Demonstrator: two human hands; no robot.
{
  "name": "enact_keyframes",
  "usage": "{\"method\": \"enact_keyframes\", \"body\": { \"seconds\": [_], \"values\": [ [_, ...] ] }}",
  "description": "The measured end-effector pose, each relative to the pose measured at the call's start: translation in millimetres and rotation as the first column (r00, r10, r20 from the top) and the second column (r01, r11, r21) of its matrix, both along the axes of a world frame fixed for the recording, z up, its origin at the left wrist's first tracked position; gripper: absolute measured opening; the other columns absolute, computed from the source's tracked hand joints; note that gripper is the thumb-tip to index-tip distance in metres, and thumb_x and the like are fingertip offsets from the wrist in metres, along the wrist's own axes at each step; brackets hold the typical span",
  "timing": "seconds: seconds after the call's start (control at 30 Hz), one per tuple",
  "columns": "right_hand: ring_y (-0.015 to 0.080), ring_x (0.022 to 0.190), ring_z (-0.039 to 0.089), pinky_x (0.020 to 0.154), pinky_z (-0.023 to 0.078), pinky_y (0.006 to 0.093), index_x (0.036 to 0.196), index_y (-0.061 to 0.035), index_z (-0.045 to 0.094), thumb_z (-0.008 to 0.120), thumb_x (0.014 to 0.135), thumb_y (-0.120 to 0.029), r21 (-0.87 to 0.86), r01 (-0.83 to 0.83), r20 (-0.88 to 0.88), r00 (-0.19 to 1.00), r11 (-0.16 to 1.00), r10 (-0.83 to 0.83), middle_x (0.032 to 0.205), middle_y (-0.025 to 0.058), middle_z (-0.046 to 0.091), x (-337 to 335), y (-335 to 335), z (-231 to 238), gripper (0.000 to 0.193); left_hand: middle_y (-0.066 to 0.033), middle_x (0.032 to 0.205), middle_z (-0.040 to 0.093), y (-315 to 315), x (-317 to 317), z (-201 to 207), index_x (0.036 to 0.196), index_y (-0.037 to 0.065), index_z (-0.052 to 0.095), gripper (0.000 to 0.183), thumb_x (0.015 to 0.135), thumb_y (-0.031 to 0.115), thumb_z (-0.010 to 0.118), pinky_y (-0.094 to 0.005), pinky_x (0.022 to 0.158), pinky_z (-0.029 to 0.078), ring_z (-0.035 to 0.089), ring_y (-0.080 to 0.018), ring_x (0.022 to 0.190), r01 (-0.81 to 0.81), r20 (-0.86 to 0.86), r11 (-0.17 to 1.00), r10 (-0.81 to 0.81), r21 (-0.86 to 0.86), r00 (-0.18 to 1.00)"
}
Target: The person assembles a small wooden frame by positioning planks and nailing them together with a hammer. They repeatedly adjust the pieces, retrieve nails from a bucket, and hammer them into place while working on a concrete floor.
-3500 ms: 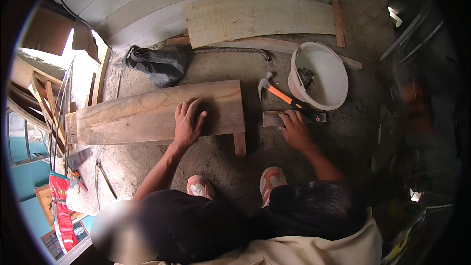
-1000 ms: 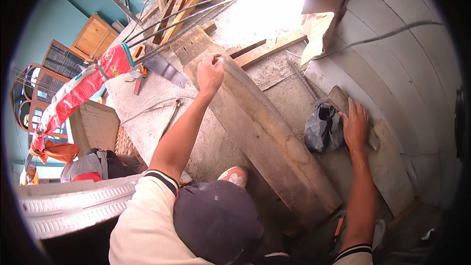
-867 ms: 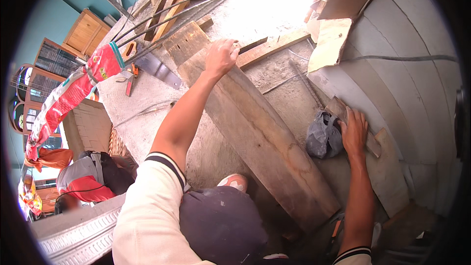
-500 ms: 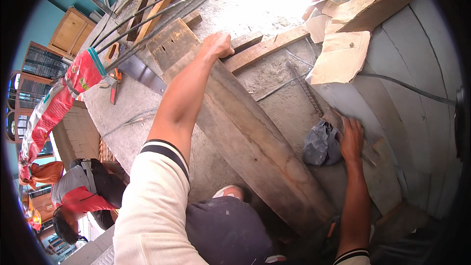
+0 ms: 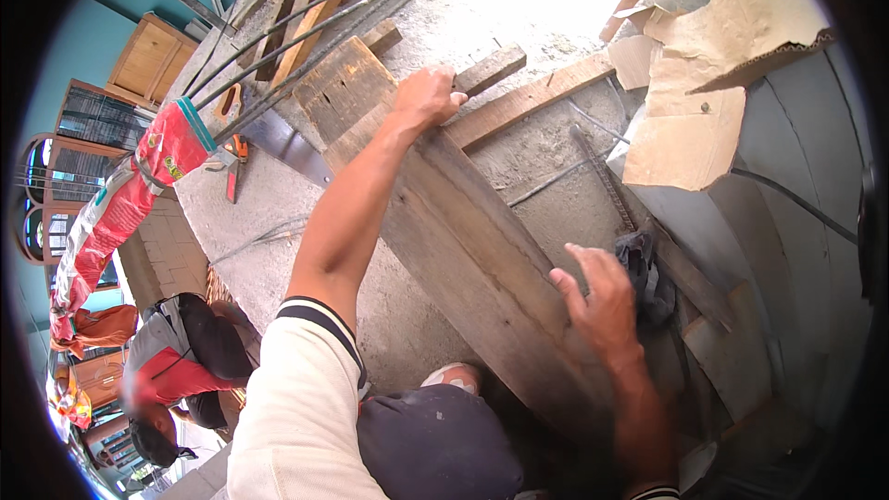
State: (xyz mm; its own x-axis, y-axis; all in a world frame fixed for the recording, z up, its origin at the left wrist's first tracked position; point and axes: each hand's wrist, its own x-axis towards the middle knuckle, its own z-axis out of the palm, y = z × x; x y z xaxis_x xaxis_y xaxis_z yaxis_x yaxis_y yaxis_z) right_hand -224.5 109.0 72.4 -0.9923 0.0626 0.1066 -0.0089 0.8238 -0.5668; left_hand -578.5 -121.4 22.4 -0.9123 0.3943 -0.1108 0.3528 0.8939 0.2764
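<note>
A long, worn wooden plank (image 5: 463, 255) slants from the far left toward the near right in front of me. My left hand (image 5: 430, 97) is closed at its far right edge, fingers curled and partly hidden. Over the plank's right edge hovers my right hand (image 5: 600, 301), its thumb and fingers apart with nothing in them. Just right of that hand, a crumpled dark plastic bag (image 5: 656, 292) lies on the rough ground. A rusty ribbed steel bar (image 5: 604, 176) runs up to the bag.
Brown cardboard (image 5: 690, 130) lies at the far right over grey sheets (image 5: 806, 167). Short timber pieces (image 5: 537, 97) sit beyond the plank. To the left are an orange-handled tool (image 5: 237, 157), a handsaw (image 5: 278, 134), a red sack (image 5: 139, 185) and a bent-over person (image 5: 181, 361).
My right hand has left the dark plastic bag and moved left to the plank's edge, its fingers spreading. My left hand stays at the plank's far end. The view has shifted slightly.
</note>
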Motion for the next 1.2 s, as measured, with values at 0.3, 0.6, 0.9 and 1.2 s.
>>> {"method": "enact_keyframes", "body": {
  "seconds": [0.3, 0.6, 0.9, 1.2],
  "values": [
    [0.042, 0.107, 0.069, 0.092, 0.054, 0.0515, 0.115, -0.0008, 0.077, 0.07, 0.101, -0.055, -0.128, 0.37, 0.38, 0.875, 0.92, -0.299, 0.105, 0.0223, 0.075, -22.3, -59.7, -61.6, 0.056, -0.0236, 0.117, 0.077, 18.6, -0.9, 27.0, 0.124, 0.002, 0.074, 0.049, 0.097, 0.042, 0.076, -0.05, 0.097, 0.056, 0.073, -0.0392, 0.111, -0.035, -0.096, 0.966, 0.061, 0.254, 0.993],
    [0.0387, 0.101, 0.064, 0.09, 0.051, 0.0499, 0.11, 0.0021, 0.077, 0.077, 0.098, -0.045, -0.017, 0.263, 0.026, 0.965, 0.965, -0.262, 0.106, 0.0185, 0.068, -12.6, -63.0, -79.7, 0.049, -0.0147, 0.122, 0.065, 44.9, -7.7, 52.1, 0.148, -0.009, 0.049, 0.054, 0.113, 0.033, 0.053, -0.0439, 0.1, 0.058, 0.066, -0.0244, 0.115, -0.611, 0.246, -0.36, -0.684, 0.705, 0.687],
    [0.0385, 0.109, 0.067, 0.095, 0.053, 0.0479, 0.123, -0.0002, 0.073, 0.076, 0.101, -0.037, -0.13, 0.254, -0.17, 0.947, 0.958, -0.274, 0.114, 0.0178, 0.072, -3.9, -65.0, -58.5, 0.043, -0.0093, 0.109, 0.061, 12.3, 114.5, -9.6, 0.153, -0.002, 0.049, 0.057, 0.11, 0.035, 0.057, -0.037, 0.091, 0.054, 0.053, -0.0205, 0.098, -0.871, 0.097, -0.407, -0.889, 0.274, 0.446],
    [0.0243, 0.108, 0.074, 0.088, 0.058, 0.0364, 0.138, 0.0027, 0.065, 0.073, 0.104, -0.047, -0.771, 0.284, 0.141, 0.949, 0.57, -0.283, 0.114, 0.017, 0.077, 4.4, -78.7, -6.7, 0.06, -0.0136, 0.116, 0.064, 35.3, 198.6, -13.0, 0.162, 0.007, 0.041, 0.055, 0.112, 0.027, 0.05, -0.0456, 0.098, 0.058, 0.065, -0.0257, 0.103, -0.899, 0.3, -0.221, -0.889, 0.378, 0.345]
  ]
}}
